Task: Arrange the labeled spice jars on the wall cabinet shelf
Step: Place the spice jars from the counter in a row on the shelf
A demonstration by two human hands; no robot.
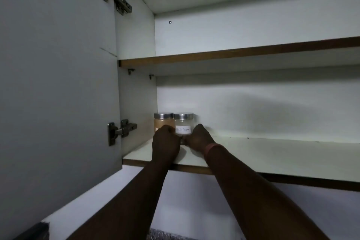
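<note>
Two glass spice jars with metal lids stand side by side at the back left corner of the lower cabinet shelf (272,154). The left jar (163,122) holds tan powder. The right jar (183,127) looks pale and bears a white label reading black pepper. My left hand (165,142) and my right hand (198,138) reach in from below and grip the base of the labeled jar from either side. My left hand covers the lower front of the tan jar. A red band circles my right wrist.
The open cabinet door (58,84) stands at the left with two metal hinges (120,128). An upper shelf (233,52) runs above. The lower shelf stretches bare to the right of the jars. The cabinet's side wall is right beside the tan jar.
</note>
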